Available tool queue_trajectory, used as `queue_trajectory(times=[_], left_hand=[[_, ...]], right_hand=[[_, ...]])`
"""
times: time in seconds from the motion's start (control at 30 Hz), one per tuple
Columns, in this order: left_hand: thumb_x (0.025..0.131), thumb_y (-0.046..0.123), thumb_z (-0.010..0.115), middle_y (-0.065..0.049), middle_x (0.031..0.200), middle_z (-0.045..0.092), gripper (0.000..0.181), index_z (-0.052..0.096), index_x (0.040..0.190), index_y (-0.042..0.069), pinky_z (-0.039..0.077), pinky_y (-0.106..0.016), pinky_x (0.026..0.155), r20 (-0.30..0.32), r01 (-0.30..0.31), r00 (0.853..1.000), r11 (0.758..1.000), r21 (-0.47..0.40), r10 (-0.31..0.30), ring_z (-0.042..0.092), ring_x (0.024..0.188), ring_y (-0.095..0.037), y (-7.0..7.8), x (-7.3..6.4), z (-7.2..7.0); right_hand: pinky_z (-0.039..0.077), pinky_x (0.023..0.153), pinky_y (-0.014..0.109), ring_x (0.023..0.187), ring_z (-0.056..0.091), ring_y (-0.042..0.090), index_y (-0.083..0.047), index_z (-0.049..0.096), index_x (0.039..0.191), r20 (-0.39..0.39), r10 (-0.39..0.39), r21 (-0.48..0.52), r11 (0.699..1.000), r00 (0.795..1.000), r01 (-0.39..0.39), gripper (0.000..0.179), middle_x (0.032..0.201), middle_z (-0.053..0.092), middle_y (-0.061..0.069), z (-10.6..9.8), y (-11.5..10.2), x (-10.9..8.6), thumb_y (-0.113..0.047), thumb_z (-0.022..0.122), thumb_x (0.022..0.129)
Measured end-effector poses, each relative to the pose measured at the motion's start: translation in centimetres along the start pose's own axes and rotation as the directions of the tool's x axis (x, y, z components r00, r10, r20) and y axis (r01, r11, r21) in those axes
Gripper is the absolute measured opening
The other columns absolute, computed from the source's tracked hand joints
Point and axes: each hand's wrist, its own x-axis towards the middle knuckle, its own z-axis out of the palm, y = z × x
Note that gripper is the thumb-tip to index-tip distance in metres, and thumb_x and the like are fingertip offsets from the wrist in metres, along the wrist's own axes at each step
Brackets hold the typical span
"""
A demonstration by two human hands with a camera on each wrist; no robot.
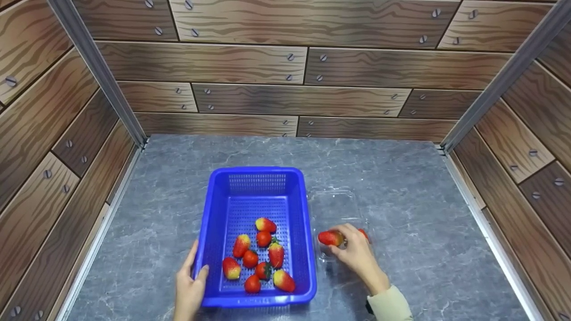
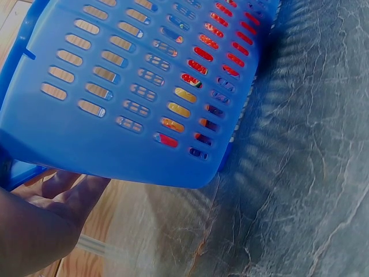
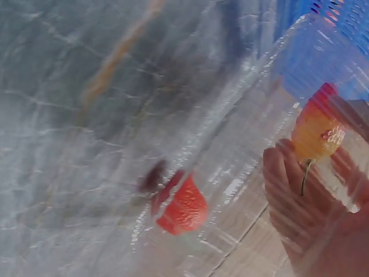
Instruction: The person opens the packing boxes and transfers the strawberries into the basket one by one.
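A blue plastic basket (image 1: pixel 308 249) stands mid-table, with several red-and-yellow strawberries (image 1: pixel 241 245) and cherry tomatoes (image 1: pixel 252 283) lying toward its near end. My left hand (image 1: pixel 189 283) grips the basket's left side, thumb over the rim and fingers outside; the left wrist view shows the slotted basket wall (image 2: pixel 132 75) beside that hand. Over a clear plastic box (image 1: pixel 334 203) to the basket's right, my right hand (image 1: pixel 359 258) pinches a strawberry (image 1: pixel 329 238) between thumb and fingers. Another strawberry (image 3: pixel 183 206) lies in the box, mostly hidden by the right hand in the head view.
Wood-patterned panels (image 1: pixel 250 67) wall in the back and both sides, with metal posts (image 1: pixel 105 71) at the corners. The grey marbled tabletop (image 1: pixel 410 187) extends around the basket and box.
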Motion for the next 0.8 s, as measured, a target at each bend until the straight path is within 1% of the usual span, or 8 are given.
queue_trajectory(times=[0.17, 0.3, 0.4, 0.5, 0.67, 0.8], left_hand=[[0.089, -0.012, 0.056, -0.022, 0.152, 0.039, 0.068, 0.038, 0.152, 0.006, 0.039, -0.051, 0.109, 0.000, -0.004, 1.000, 1.000, -0.001, 0.004, 0.043, 0.135, -0.041, 0.0, 0.0, 0.0], [0.088, -0.013, 0.056, -0.021, 0.152, 0.039, 0.068, 0.039, 0.151, 0.005, 0.038, -0.051, 0.109, 0.001, -0.005, 1.000, 1.000, -0.008, 0.005, 0.042, 0.135, -0.040, 0.0, -0.1, 0.1], [0.088, -0.013, 0.056, -0.021, 0.153, 0.039, 0.068, 0.039, 0.151, 0.005, 0.038, -0.051, 0.110, 0.000, -0.007, 1.000, 1.000, -0.004, 0.007, 0.042, 0.135, -0.040, 0.0, -0.1, 0.1], [0.088, -0.013, 0.056, -0.022, 0.152, 0.039, 0.069, 0.038, 0.152, 0.005, 0.038, -0.051, 0.109, -0.001, -0.011, 1.000, 1.000, -0.005, 0.011, 0.043, 0.134, -0.040, 0.0, -0.1, 0.0], [0.088, -0.013, 0.055, -0.024, 0.150, 0.041, 0.069, 0.038, 0.152, 0.006, 0.040, -0.050, 0.108, -0.002, -0.015, 1.000, 1.000, -0.014, 0.014, 0.046, 0.132, -0.039, 0.0, 0.0, 0.1], [0.088, -0.013, 0.056, -0.023, 0.150, 0.041, 0.068, 0.038, 0.152, 0.006, 0.040, -0.049, 0.108, -0.004, -0.014, 1.000, 1.000, -0.011, 0.014, 0.045, 0.132, -0.039, 0.0, 0.0, 0.1]], right_hand=[[0.051, 0.059, 0.029, 0.072, 0.059, 0.015, -0.007, 0.073, 0.098, -0.021, 0.028, -0.011, 1.000, 0.999, -0.028, 0.041, 0.092, 0.068, 0.004, -0.4, -0.6, 0.7, 0.005, 0.085, 0.061], [0.054, 0.058, 0.033, 0.074, 0.061, 0.018, -0.005, 0.073, 0.099, -0.026, 0.056, 0.033, 0.998, 0.998, -0.055, 0.039, 0.095, 0.069, 0.007, -0.6, -0.8, 1.1, 0.006, 0.083, 0.063], [0.056, 0.057, 0.037, 0.073, 0.062, 0.019, -0.003, 0.072, 0.099, -0.028, 0.074, 0.069, 0.995, 0.997, -0.072, 0.038, 0.093, 0.069, 0.009, -0.7, -0.9, 1.3, 0.008, 0.082, 0.064], [0.057, 0.056, 0.038, 0.071, 0.064, 0.021, -0.001, 0.071, 0.100, -0.034, 0.088, 0.097, 0.992, 0.996, -0.085, 0.037, 0.091, 0.067, 0.009, -0.7, -1.0, 1.5, 0.008, 0.081, 0.066], [0.059, 0.057, 0.037, 0.073, 0.066, 0.023, -0.001, 0.071, 0.102, -0.059, 0.097, 0.130, 0.988, 0.994, -0.089, 0.036, 0.092, 0.067, 0.010, -0.8, -1.3, 1.9, 0.008, 0.079, 0.068], [0.059, 0.056, 0.036, 0.073, 0.066, 0.023, -0.001, 0.071, 0.103, -0.083, 0.090, 0.132, 0.988, 0.993, -0.078, 0.035, 0.091, 0.067, 0.010, -0.8, -1.6, 2.3, 0.006, 0.079, 0.070]])
